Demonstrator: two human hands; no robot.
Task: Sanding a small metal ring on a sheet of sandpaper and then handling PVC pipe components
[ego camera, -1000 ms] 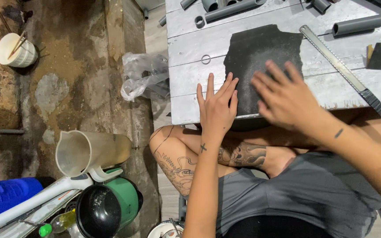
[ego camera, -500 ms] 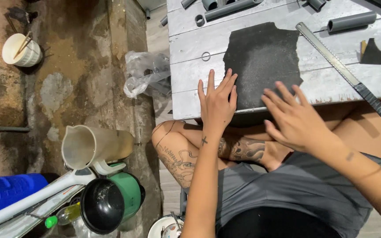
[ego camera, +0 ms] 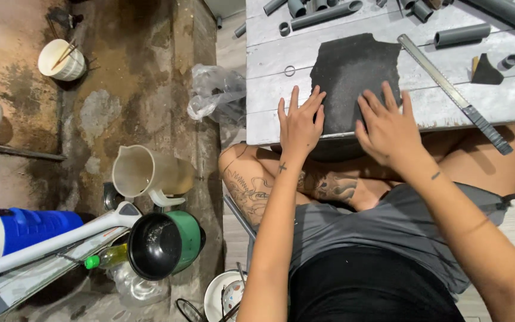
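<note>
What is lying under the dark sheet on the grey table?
The dark sheet lies flat on the grey plank table, its near edge overhanging. Both hands, left hand and right hand, press on it. Whatever lies beneath the sheet is covered.

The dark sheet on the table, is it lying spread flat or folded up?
Spread flat. The dark sheet lies on the grey table, with the left hand and right hand flat on its near edge.
</note>
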